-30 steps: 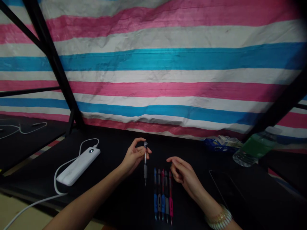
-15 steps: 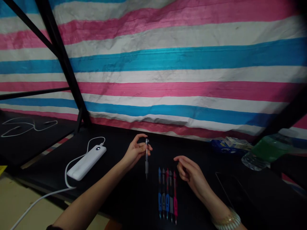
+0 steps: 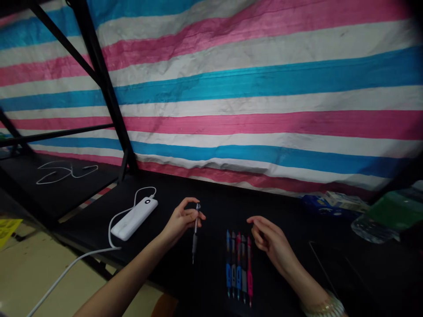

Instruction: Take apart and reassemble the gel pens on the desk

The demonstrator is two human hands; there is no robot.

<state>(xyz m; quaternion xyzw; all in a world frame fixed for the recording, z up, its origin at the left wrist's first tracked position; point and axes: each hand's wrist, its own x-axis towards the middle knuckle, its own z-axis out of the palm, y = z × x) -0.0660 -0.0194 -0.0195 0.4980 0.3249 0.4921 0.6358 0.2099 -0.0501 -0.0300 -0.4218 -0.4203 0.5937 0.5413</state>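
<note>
My left hand (image 3: 183, 218) is closed on a pen (image 3: 195, 235) with a clear barrel and a grey grip. The pen points tip down and leans slightly over the black tabletop (image 3: 211, 189). To its right lies a row of several pens (image 3: 238, 264) side by side, in blue, grey and pink. Just right of that row hovers my right hand (image 3: 269, 237), its index finger stretched out and the other fingers loosely curled. Nothing shows in it. A bracelet (image 3: 325, 307) circles the right wrist.
On the left lies a white power bank (image 3: 135, 219) with a white cable (image 3: 111, 224). At the right are a blue packet (image 3: 319, 206), a green-labelled bottle (image 3: 390, 213) and a dark phone-like slab (image 3: 340, 273). A striped sheet (image 3: 257, 88) hangs behind, by a black frame post (image 3: 110, 97).
The whole view has swung left, so things appear further right. The held pen has tilted, its tip now pointing down and to the left. My right hand keeps its pose.
</note>
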